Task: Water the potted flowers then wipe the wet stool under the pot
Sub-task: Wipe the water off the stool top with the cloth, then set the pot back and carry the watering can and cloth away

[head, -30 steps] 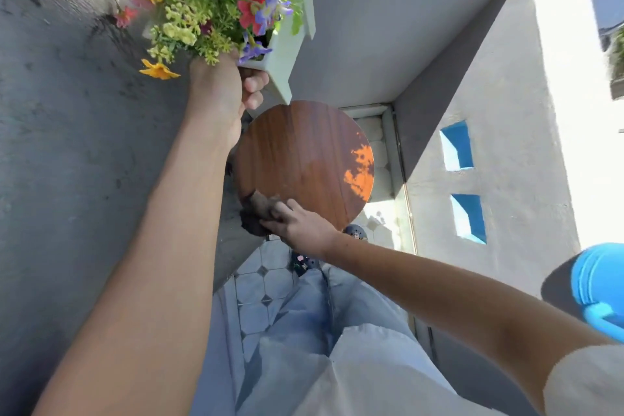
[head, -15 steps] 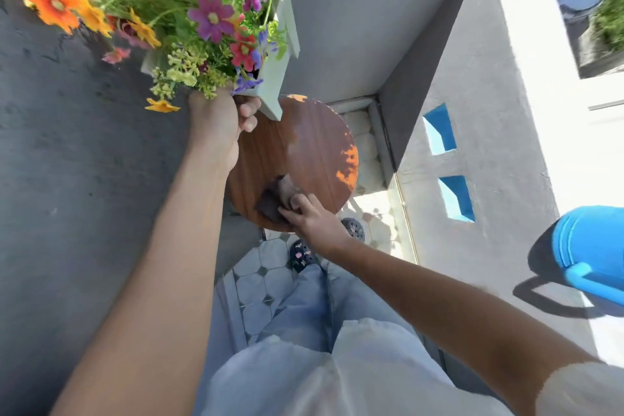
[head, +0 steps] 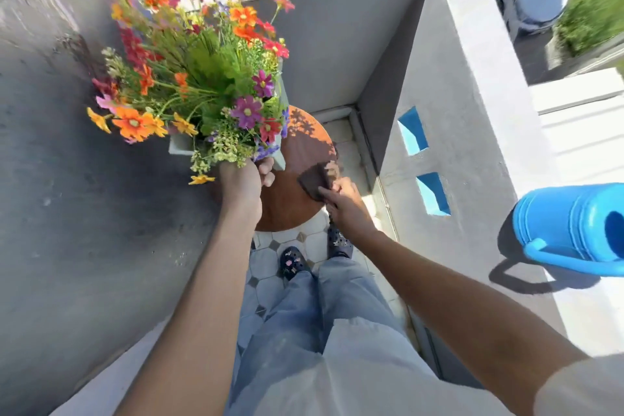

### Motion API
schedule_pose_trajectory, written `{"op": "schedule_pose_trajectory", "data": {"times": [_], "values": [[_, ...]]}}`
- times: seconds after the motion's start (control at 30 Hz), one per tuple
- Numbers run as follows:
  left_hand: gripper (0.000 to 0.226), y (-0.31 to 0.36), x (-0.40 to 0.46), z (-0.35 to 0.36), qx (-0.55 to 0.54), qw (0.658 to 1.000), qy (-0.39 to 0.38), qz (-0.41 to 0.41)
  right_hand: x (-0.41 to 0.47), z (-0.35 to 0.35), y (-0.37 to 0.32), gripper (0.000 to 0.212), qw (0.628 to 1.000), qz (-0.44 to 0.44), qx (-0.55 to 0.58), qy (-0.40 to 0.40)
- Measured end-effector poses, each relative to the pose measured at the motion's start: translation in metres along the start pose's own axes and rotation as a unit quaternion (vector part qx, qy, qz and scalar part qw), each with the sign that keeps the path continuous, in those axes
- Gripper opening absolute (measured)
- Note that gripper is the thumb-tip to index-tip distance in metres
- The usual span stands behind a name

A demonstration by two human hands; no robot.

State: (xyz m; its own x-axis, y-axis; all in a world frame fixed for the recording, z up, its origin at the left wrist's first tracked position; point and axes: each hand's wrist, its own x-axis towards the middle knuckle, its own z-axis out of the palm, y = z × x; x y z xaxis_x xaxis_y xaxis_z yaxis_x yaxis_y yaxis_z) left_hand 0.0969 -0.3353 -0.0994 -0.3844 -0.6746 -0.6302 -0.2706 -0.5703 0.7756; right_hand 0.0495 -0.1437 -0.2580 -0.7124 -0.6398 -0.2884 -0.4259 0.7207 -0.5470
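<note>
My left hand (head: 243,180) grips the rim of a pale green pot (head: 281,159) full of orange, red and purple flowers (head: 199,78), holding it tilted up over the left side of the round brown wooden stool (head: 287,209). My right hand (head: 344,200) presses a dark brown cloth (head: 314,179) onto the stool's right part, near its edge. The stool's far edge is lit by sun; the pot hides its left part.
A blue watering can (head: 570,224) stands on the white ledge at right. Grey walls close in on the left and behind. The parapet at right has two blue-lined openings (head: 413,130). My feet in dark clogs (head: 292,262) stand on tiled floor just before the stool.
My right hand has slid the cloth from the stool's near-left edge across to its right side. The view has tilted up, showing more of the flowers; the pot stays lifted in my left hand.
</note>
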Motion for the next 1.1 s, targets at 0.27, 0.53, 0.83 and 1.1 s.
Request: {"op": "schedule_pose_trajectory", "data": {"times": [0.27, 0.53, 0.83, 1.1], "values": [[0.037, -0.036, -0.027, 0.010, -0.036, 0.999, 0.002, -0.023, -0.052, -0.010, -0.023, 0.026, 0.969, 0.154, 0.187, 0.052], [0.039, -0.079, -0.043, 0.046, -0.150, 0.982, 0.081, -0.087, -0.069, -0.089, -0.012, 0.029, 0.894, 0.217, 0.386, 0.071], [0.036, -0.093, -0.064, 0.063, -0.121, 0.982, 0.087, -0.116, -0.111, -0.173, -0.019, 0.029, 0.890, 0.176, 0.399, 0.131], [0.014, -0.089, -0.148, 0.129, 0.174, 0.977, -0.111, -0.051, -0.158, -0.275, -0.012, 0.026, 0.835, 0.075, 0.478, 0.261]]}}
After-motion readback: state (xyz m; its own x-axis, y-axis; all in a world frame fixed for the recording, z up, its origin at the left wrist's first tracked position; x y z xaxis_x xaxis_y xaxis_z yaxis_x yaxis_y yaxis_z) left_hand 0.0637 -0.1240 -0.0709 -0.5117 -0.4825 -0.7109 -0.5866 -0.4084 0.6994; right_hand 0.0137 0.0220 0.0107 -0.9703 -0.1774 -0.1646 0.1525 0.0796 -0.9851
